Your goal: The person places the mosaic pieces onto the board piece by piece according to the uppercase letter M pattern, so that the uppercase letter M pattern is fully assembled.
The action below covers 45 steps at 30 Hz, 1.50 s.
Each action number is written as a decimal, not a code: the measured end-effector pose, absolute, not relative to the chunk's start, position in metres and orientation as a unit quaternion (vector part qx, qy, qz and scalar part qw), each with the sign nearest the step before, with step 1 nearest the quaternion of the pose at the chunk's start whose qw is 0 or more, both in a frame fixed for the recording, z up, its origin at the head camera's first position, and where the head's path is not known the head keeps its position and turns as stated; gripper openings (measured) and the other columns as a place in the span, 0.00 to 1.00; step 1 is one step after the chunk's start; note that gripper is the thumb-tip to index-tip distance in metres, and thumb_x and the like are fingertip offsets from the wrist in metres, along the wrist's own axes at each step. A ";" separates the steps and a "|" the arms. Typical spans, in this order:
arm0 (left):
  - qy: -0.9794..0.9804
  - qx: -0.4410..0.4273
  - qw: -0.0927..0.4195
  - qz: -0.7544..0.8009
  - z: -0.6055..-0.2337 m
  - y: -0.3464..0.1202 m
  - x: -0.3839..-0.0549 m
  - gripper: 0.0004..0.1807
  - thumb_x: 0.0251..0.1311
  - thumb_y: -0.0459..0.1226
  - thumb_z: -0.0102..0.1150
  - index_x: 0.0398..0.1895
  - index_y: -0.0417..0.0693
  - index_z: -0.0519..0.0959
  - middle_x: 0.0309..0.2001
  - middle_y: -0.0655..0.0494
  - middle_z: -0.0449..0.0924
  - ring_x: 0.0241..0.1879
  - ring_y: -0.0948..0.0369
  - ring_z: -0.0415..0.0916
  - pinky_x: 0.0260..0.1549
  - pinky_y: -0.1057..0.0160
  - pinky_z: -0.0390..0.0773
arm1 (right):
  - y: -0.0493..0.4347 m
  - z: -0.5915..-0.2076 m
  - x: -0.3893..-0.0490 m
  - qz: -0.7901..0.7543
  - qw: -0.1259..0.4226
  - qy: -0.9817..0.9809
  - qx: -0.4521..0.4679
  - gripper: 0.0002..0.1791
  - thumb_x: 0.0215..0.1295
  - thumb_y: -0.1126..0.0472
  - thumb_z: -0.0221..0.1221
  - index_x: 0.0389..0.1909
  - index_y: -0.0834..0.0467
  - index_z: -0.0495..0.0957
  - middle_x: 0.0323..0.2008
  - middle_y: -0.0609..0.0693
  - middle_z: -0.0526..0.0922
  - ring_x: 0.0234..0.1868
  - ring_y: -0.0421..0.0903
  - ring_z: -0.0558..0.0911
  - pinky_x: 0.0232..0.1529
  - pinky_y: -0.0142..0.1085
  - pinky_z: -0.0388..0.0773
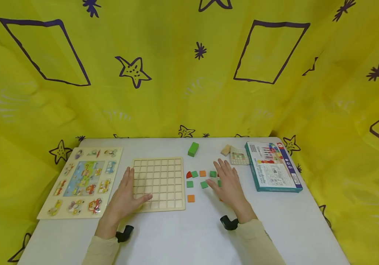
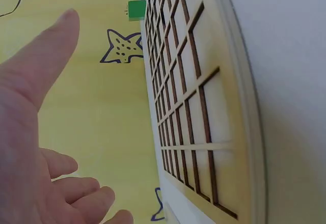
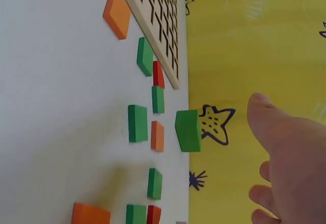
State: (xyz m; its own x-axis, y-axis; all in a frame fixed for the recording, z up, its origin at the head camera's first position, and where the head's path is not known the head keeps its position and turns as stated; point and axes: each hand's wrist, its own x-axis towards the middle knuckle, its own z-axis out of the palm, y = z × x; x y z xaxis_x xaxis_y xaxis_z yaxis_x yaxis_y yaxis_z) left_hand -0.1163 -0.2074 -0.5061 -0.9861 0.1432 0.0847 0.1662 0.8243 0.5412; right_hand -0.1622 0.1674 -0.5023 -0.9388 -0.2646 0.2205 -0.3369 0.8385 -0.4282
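Note:
A pale wooden grid board (image 1: 158, 160) lies flat on the white table, its square cells bare. My left hand (image 1: 125, 195) is held over its left edge, fingers straight and thumb spread, holding nothing. The left wrist view shows the board's raised grid lines beside that hand (image 2: 35, 112). My right hand (image 1: 228, 186), also holding nothing, is stretched out over scattered small tiles and hides some of them. Among these are green tiles (image 1: 190, 184), orange tiles (image 1: 191, 198) and a red rounded piece (image 1: 189, 175). Behind them stands a green block (image 3: 188, 131).
At the left lies a picture puzzle board (image 1: 116, 156) with vehicle pieces. A boxed set (image 1: 272, 169) lies at the right, with a printed card (image 1: 239, 157) and a plain wooden block (image 1: 225, 149) beside it. Yellow patterned cloth (image 1: 163, 106) hangs behind the table.

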 end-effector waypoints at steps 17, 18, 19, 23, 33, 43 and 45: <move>-0.950 -0.019 -0.009 -0.311 -0.525 -0.222 -0.083 0.69 0.46 0.60 0.72 0.76 0.32 0.40 0.75 0.33 0.39 0.72 0.38 0.43 0.65 0.41 0.53 | 0.123 -0.501 -0.196 0.233 0.053 -0.946 0.219 0.23 0.64 0.54 0.66 0.57 0.61 0.80 0.54 0.55 0.80 0.58 0.53 0.72 0.59 0.50 0.67; -0.950 -0.019 -0.009 -0.310 -0.526 -0.223 -0.081 0.69 0.45 0.61 0.72 0.76 0.32 0.40 0.75 0.32 0.39 0.72 0.38 0.43 0.65 0.41 0.53 | 0.120 -0.502 -0.199 0.232 0.050 -0.945 0.224 0.23 0.64 0.54 0.66 0.56 0.61 0.80 0.53 0.54 0.80 0.58 0.53 0.72 0.58 0.50 0.68; -0.951 -0.019 -0.009 -0.310 -0.527 -0.223 -0.079 0.69 0.45 0.61 0.72 0.76 0.31 0.41 0.75 0.32 0.39 0.72 0.38 0.43 0.65 0.40 0.53 | 0.118 -0.502 -0.201 0.231 0.046 -0.945 0.228 0.23 0.64 0.54 0.66 0.56 0.61 0.80 0.53 0.54 0.80 0.57 0.53 0.72 0.58 0.50 0.68; -0.951 -0.021 -0.013 -0.309 -0.529 -0.225 -0.074 0.69 0.45 0.62 0.71 0.75 0.30 0.42 0.75 0.32 0.39 0.72 0.38 0.41 0.66 0.40 0.50 | 0.111 -0.504 -0.208 0.215 0.029 -0.947 0.236 0.22 0.63 0.55 0.67 0.55 0.60 0.81 0.52 0.53 0.81 0.56 0.53 0.73 0.56 0.49 0.68; -0.952 -0.026 -0.034 -0.302 -0.532 -0.226 -0.069 0.65 0.48 0.61 0.70 0.73 0.26 0.46 0.73 0.30 0.43 0.72 0.39 0.41 0.67 0.41 0.49 | 0.102 -0.514 -0.221 0.168 -0.002 -0.954 0.250 0.19 0.62 0.57 0.67 0.53 0.59 0.82 0.50 0.52 0.82 0.54 0.53 0.74 0.54 0.50 0.71; -0.958 -0.016 -0.028 -0.284 -0.535 -0.224 -0.071 0.59 0.53 0.56 0.69 0.72 0.24 0.48 0.73 0.30 0.43 0.72 0.38 0.40 0.66 0.40 0.50 | 0.098 -0.520 -0.225 0.153 -0.021 -0.955 0.253 0.18 0.62 0.58 0.68 0.51 0.59 0.83 0.48 0.52 0.81 0.52 0.53 0.74 0.53 0.49 0.71; -0.959 -0.011 -0.026 -0.281 -0.535 -0.225 -0.071 0.59 0.53 0.56 0.69 0.72 0.24 0.49 0.73 0.30 0.43 0.72 0.38 0.40 0.66 0.40 0.50 | 0.096 -0.520 -0.226 0.155 -0.021 -0.955 0.252 0.17 0.62 0.58 0.68 0.50 0.59 0.83 0.47 0.52 0.80 0.52 0.52 0.74 0.53 0.49 0.71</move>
State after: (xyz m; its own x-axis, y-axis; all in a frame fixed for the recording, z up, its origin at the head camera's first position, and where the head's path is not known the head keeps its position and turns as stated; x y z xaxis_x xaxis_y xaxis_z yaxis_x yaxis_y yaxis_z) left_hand -0.0708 -0.2248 -0.5355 -0.9984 0.0355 -0.0435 0.0065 0.8418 0.5397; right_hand -0.2258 0.0961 -0.5203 -0.8719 -0.4883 0.0376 -0.4751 0.8248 -0.3064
